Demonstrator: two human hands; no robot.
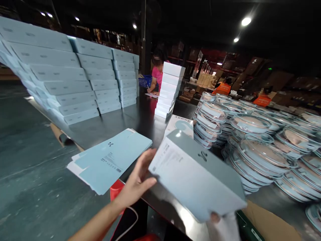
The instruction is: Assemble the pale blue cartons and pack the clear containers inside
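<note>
The blurred right hand (217, 222) grips a tilted pale-blue box (195, 174) over the table's (141, 118) near side, the left hand (136, 183) spread wide at the box's left end.

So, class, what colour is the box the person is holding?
The box is pale blue with a dark logo, best seen in the head view.

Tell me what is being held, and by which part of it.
A pale blue box, held at its lower edge near the right end by the right grip. The left grip is open at the box's left end; contact is unclear.
</note>
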